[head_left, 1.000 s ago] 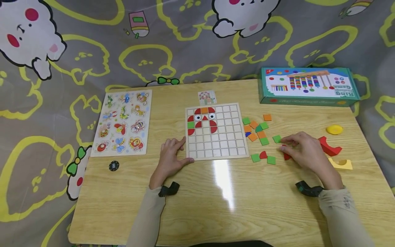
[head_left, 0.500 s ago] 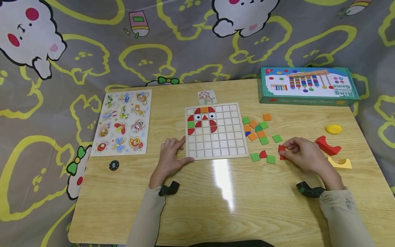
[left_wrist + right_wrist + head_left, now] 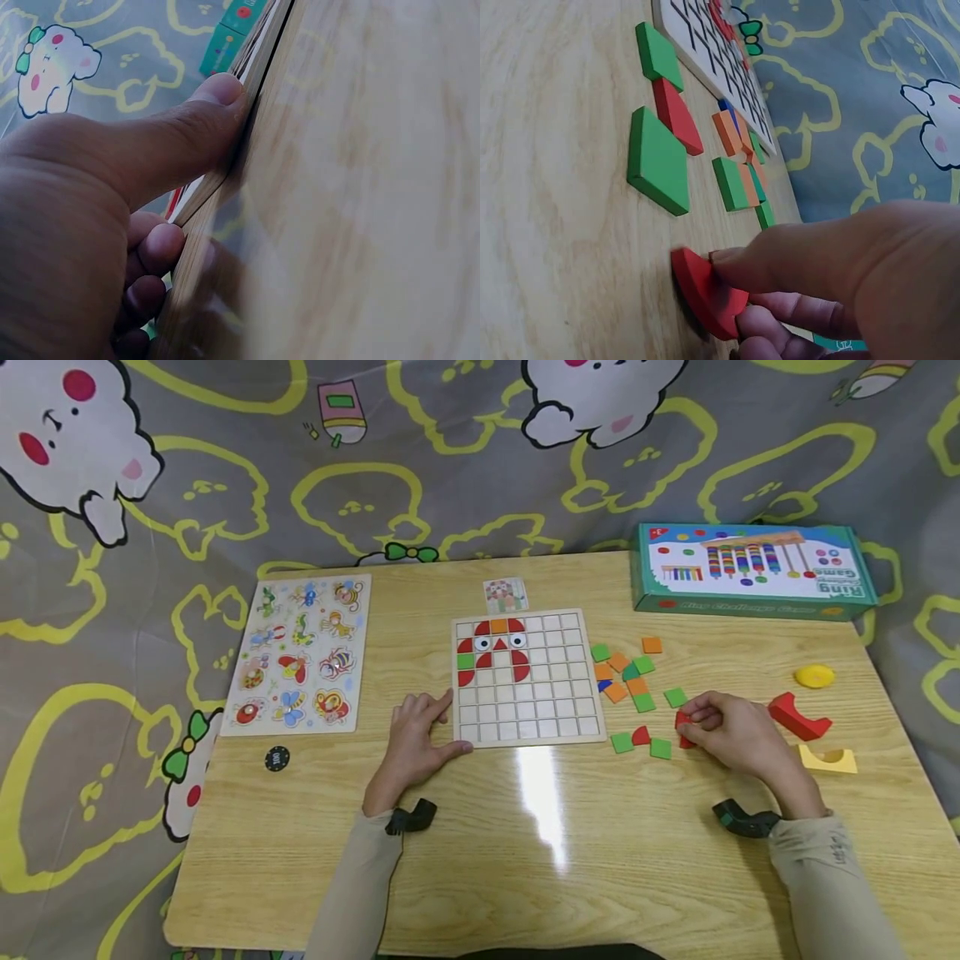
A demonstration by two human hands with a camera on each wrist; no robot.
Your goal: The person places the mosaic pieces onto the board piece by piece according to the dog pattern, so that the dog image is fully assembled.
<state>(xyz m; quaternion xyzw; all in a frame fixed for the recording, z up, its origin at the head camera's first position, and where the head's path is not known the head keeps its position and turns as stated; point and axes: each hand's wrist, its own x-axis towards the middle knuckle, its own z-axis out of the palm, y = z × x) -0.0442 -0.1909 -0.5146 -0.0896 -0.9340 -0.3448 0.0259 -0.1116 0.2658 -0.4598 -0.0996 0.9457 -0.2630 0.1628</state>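
A wooden grid board [image 3: 527,679] lies mid-table, with red, orange and green pieces and two eye pieces set in its upper left cells. My left hand [image 3: 415,735] rests at the board's lower left corner, its thumb [image 3: 191,127] along the front edge and its index finger at the left edge. To the right of the board, my right hand [image 3: 738,732] pinches a red quarter-circle piece [image 3: 705,292] between thumb and fingers. That piece is tilted close over the table, a shadow under its curved side. The fingers hide part of it.
Loose green, orange, blue and red pieces [image 3: 643,702] lie right of the board. A picture card [image 3: 506,595] sits behind it. An insect puzzle [image 3: 303,652] and black chip [image 3: 277,758] are left; a game box [image 3: 750,572], red arch [image 3: 799,717] and yellow blocks [image 3: 828,760] are right.
My right hand has drawn back slightly from the green square and closed its fingers on the red quarter-circle piece, which now shows in its grasp. My left hand has stayed at the board's corner.
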